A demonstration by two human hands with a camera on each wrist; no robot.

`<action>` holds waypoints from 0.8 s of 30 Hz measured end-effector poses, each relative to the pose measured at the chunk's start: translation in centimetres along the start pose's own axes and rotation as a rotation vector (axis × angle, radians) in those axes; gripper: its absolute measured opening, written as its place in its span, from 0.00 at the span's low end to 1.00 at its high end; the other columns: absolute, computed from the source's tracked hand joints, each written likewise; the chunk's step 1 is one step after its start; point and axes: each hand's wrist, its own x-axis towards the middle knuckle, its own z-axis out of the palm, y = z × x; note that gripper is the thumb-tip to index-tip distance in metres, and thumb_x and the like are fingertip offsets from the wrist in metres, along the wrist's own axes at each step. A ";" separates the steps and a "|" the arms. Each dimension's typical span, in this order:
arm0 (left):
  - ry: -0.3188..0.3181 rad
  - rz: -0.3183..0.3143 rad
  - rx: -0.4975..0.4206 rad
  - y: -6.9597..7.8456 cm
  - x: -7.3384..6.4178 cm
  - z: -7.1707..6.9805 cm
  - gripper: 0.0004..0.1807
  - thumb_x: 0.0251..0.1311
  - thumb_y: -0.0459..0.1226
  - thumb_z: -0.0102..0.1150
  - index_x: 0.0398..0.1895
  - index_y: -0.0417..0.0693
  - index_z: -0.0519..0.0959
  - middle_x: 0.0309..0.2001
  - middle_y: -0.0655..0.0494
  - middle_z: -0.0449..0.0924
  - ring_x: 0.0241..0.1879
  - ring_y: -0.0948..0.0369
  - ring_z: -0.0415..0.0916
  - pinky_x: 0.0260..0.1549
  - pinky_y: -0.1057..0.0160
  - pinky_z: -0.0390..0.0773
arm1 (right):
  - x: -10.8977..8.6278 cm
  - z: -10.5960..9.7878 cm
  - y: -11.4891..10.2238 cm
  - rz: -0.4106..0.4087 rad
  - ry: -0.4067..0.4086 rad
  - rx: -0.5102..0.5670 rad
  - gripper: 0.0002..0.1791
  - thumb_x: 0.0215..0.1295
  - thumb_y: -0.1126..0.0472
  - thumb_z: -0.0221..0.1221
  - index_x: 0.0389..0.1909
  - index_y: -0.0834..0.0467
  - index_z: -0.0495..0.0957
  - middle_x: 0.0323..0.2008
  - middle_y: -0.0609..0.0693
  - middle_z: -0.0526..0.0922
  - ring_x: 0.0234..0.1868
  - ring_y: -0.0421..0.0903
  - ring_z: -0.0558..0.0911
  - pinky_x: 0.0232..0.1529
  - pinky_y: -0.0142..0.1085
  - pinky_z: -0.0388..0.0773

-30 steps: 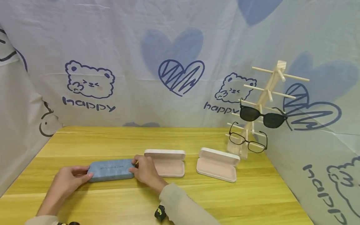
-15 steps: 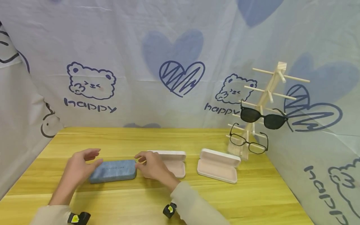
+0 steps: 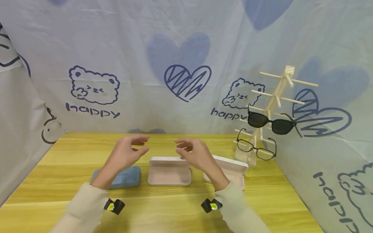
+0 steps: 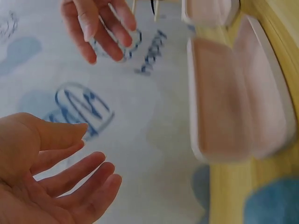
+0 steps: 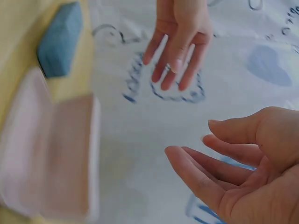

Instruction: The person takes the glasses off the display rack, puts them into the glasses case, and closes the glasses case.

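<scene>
Both hands hover above the table, apart and facing each other, with nothing held. My left hand point(image 3: 128, 152), fingers relaxed, is raised to the left of the middle glasses case point(image 3: 169, 176), which lies open with a pale pink inside. My right hand point(image 3: 196, 152) is up over that case's right end, its fingers loosely bent. A closed blue glasses case point(image 3: 126, 178) lies below the left forearm, which hides part of it; the right wrist view also shows this blue case point(image 5: 60, 39). The second open pale case point(image 3: 230, 166) is partly behind the right wrist.
A wooden glasses rack point(image 3: 274, 100) stands at the back right. Black sunglasses point(image 3: 271, 123) hang on it above clear-lensed, black-framed glasses point(image 3: 256, 149). A patterned cloth point(image 3: 140, 84) hangs behind the wooden table point(image 3: 163, 210).
A second ago both hands held the ends of the blue case. They have let go, risen and moved right; the blue case stays on the table.
</scene>
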 end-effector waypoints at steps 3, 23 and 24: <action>-0.035 0.038 -0.017 1.9 1.0 1.0 0.19 0.60 0.37 0.62 0.56 0.48 0.78 0.55 0.50 0.80 0.53 0.51 0.79 0.45 0.54 0.83 | -0.6 -2.6 0.1 0.033 0.047 -0.015 0.15 0.64 0.59 0.60 0.52 0.53 0.80 0.43 0.53 0.86 0.34 0.44 0.86 0.33 0.32 0.83; -0.349 0.155 -0.005 13.0 8.4 6.8 0.20 0.59 0.39 0.63 0.57 0.54 0.78 0.55 0.56 0.80 0.51 0.57 0.79 0.49 0.60 0.81 | -6.9 -18.2 1.5 0.083 0.355 -0.312 0.18 0.67 0.54 0.58 0.52 0.61 0.79 0.46 0.63 0.84 0.31 0.37 0.86 0.32 0.28 0.83; -0.361 0.160 -0.010 13.5 8.8 7.1 0.20 0.60 0.39 0.63 0.57 0.54 0.78 0.55 0.55 0.80 0.51 0.57 0.79 0.49 0.61 0.81 | -7.3 -18.9 1.5 0.094 0.373 -0.340 0.19 0.67 0.53 0.57 0.52 0.60 0.78 0.46 0.63 0.84 0.30 0.33 0.84 0.31 0.25 0.81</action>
